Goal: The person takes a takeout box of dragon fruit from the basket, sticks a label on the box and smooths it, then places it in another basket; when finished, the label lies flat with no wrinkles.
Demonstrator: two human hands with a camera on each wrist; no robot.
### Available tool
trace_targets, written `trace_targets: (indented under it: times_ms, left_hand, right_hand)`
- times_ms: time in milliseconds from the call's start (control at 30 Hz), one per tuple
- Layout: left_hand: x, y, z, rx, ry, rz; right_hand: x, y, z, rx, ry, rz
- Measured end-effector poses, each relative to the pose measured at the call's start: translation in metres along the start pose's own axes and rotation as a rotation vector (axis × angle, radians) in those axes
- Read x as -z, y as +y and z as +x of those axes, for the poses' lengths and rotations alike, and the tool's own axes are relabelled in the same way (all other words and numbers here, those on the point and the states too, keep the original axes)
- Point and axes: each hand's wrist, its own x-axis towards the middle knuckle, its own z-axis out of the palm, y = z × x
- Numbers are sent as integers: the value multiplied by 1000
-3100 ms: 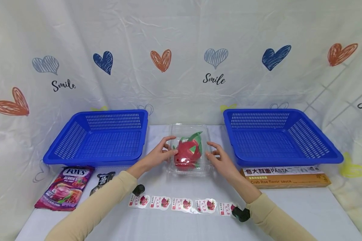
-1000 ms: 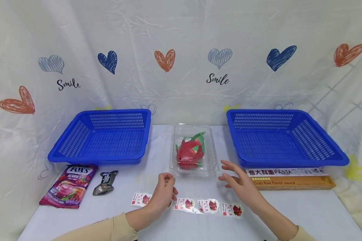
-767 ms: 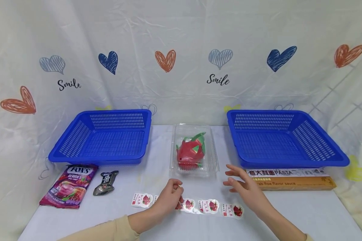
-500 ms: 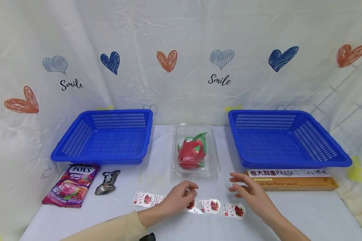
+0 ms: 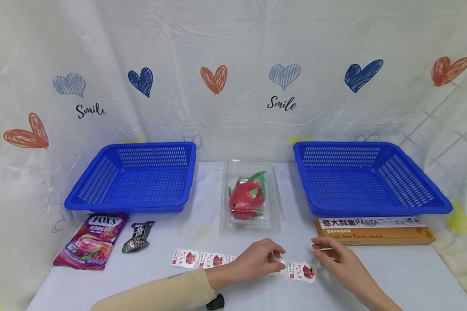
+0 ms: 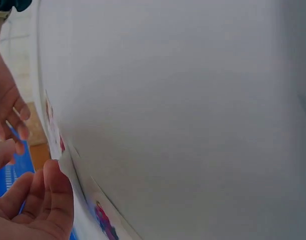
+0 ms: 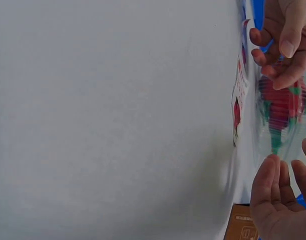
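Observation:
A strip of several dragon fruit stickers point(image 5: 301, 272) lies across the front of the table. My left hand point(image 5: 257, 261) hovers over its right part, fingers loosely bent, hiding some stickers. In the left wrist view, those fingers point(image 6: 57, 195) are close to the strip's edge; whether they touch it I cannot tell. Just beyond the rightmost sticker is my right hand point(image 5: 340, 261), fingers relaxed and nothing held, as the right wrist view also shows. Behind the strip, a clear plastic clamshell box point(image 5: 273, 211) contains a red and green dragon fruit point(image 5: 246, 196).
Blue plastic baskets stand at the back left point(image 5: 140, 209) and back right point(image 5: 377, 209). In front of the left one lie a FOX'S candy bag point(image 5: 91, 242) and a small black packet point(image 5: 138, 236). A pasta box point(image 5: 389, 235) lies before the right basket.
Both hands have left the sides of the clamshell box and come down toward the front. Over the last second, my left hand has slid right along the strip; my right hand has shifted right and nearer.

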Motion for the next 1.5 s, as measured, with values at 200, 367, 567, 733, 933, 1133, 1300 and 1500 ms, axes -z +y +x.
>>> trace_targets:
  times_ms: [200,367,567,733,933,1133,1300,1500]
  left_hand:
    - [-8,6,14,-39,3,77]
    - [-13,10,25,1,-41,93]
    - [-18,10,33,61,-96,95]
    - [-20,12,36,55,-106,122]
    - [-22,13,36,55,-122,136]
    - [-25,15,38,75,-126,180]
    - [-26,18,38,97,-130,223]
    - [-27,18,38,96,-132,229]
  right_hand:
    - [9,10,-4,-72,-11,-100]
    - [11,16,-6,-67,-36,-222]
    - [5,20,-5,-12,-43,-277]
    - [1,22,-4,47,-22,-286]
    - [0,23,-3,65,-38,-340]
    - [0,22,-2,41,-107,-391]
    - [-2,21,-1,0,-142,-410]
    - [-2,22,-2,31,-158,-414]
